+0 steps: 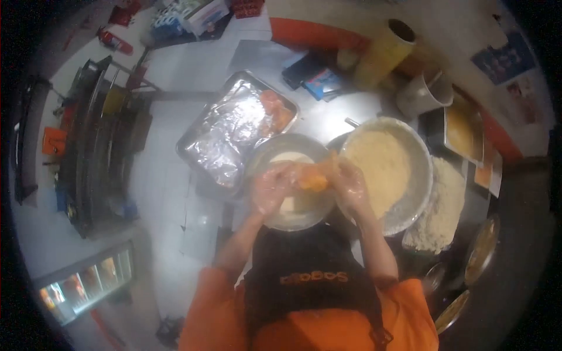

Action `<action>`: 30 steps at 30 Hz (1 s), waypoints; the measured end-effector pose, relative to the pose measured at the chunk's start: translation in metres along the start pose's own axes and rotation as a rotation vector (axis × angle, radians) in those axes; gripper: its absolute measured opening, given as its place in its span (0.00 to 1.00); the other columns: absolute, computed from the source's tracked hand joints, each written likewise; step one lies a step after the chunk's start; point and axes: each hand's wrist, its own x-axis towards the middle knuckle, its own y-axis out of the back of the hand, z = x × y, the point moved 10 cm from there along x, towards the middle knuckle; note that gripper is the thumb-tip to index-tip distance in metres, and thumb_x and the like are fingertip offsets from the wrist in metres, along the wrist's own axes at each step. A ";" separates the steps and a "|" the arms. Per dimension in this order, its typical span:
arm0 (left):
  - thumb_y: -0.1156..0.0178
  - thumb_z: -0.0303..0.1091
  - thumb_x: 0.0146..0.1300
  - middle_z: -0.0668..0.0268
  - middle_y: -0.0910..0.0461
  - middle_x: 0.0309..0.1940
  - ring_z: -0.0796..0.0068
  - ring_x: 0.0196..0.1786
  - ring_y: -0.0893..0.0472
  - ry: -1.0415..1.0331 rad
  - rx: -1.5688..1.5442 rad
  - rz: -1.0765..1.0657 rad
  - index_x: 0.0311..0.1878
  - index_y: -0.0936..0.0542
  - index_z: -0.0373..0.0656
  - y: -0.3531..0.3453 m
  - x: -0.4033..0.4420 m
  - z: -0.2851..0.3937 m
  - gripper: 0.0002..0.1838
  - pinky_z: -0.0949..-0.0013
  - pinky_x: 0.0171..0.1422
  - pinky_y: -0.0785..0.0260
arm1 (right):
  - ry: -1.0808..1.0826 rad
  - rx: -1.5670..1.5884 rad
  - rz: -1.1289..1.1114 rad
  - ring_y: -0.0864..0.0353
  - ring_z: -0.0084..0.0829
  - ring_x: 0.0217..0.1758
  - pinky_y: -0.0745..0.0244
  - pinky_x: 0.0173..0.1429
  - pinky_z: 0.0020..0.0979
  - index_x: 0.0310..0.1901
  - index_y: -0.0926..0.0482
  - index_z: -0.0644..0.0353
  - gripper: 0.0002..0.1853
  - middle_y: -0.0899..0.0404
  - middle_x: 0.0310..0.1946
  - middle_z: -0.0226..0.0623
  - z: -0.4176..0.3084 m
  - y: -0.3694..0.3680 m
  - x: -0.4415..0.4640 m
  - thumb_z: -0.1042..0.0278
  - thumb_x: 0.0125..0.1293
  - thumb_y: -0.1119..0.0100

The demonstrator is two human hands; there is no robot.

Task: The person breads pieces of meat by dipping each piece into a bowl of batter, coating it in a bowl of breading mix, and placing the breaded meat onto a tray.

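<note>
My left hand [273, 188] and my right hand [350, 186] are held close together over a metal bowl [297, 142]. Between them, the fingers of both close on an orange piece of what looks like marinated meat [313, 178]. Pale liquid [290, 158] shows in the bowl below. To the right, beside my right hand, is a wide basin [426, 167] of yellowish flour or crumbs [377, 161]. Beyond the bowl at the left lies a tray [190, 157] lined with foil [225, 131], with more orange pieces [275, 111] at its far right corner.
A heap of pale crumbs [438, 205] lies right of the basin, near a metal container [465, 131] of yellow stuff. Behind stand a white bucket [424, 96], a yellow cylinder [383, 55] and a blue packet [324, 83]. Dark racks [96, 152] are at the left.
</note>
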 end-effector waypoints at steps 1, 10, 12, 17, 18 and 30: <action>0.33 0.31 0.66 0.64 0.13 0.41 0.80 0.39 0.17 -0.063 0.169 0.057 0.55 0.18 0.33 0.005 0.001 0.007 0.17 0.74 0.46 0.22 | -0.052 -0.026 -0.001 0.17 0.27 0.43 0.19 0.47 0.30 0.56 0.25 0.68 0.17 0.17 0.43 0.38 0.009 0.006 -0.001 0.66 0.72 0.40; 0.34 0.28 0.65 0.63 0.14 0.45 0.78 0.43 0.17 -0.207 0.295 -0.208 0.50 0.15 0.39 -0.012 0.025 -0.005 0.11 0.73 0.48 0.24 | 0.085 0.107 0.155 0.15 0.27 0.41 0.19 0.41 0.27 0.62 0.29 0.67 0.19 0.16 0.43 0.42 -0.002 0.089 -0.034 0.68 0.75 0.45; 0.36 0.29 0.67 0.64 0.15 0.49 0.78 0.46 0.18 -0.196 0.548 -0.312 0.49 0.16 0.38 -0.025 0.025 -0.028 0.10 0.72 0.50 0.26 | 0.099 -0.021 0.269 0.15 0.26 0.42 0.19 0.41 0.27 0.60 0.27 0.68 0.18 0.16 0.44 0.42 -0.012 0.119 -0.042 0.66 0.75 0.44; 0.36 0.32 0.64 0.56 0.13 0.46 0.67 0.45 0.15 -0.211 0.628 -0.439 0.47 0.13 0.41 -0.031 0.026 -0.085 0.11 0.68 0.52 0.24 | 0.114 -0.002 0.307 0.15 0.28 0.43 0.18 0.46 0.30 0.59 0.25 0.68 0.18 0.15 0.45 0.42 -0.007 0.158 -0.048 0.67 0.72 0.41; 0.33 0.32 0.61 0.54 0.13 0.43 0.68 0.42 0.14 -0.086 0.466 -0.461 0.48 0.13 0.42 -0.034 0.022 -0.073 0.12 0.69 0.50 0.22 | 0.095 -0.057 0.312 0.14 0.32 0.44 0.17 0.48 0.32 0.59 0.24 0.68 0.19 0.14 0.45 0.43 -0.008 0.162 -0.049 0.68 0.70 0.40; 0.43 0.36 0.68 0.53 0.14 0.34 0.58 0.37 0.15 -0.372 0.883 -0.072 0.40 0.13 0.38 -0.014 0.041 -0.057 0.13 0.59 0.46 0.25 | -0.013 -1.679 -0.107 0.49 0.66 0.78 0.35 0.70 0.63 0.78 0.48 0.54 0.50 0.56 0.79 0.56 0.023 0.109 0.014 0.62 0.56 0.31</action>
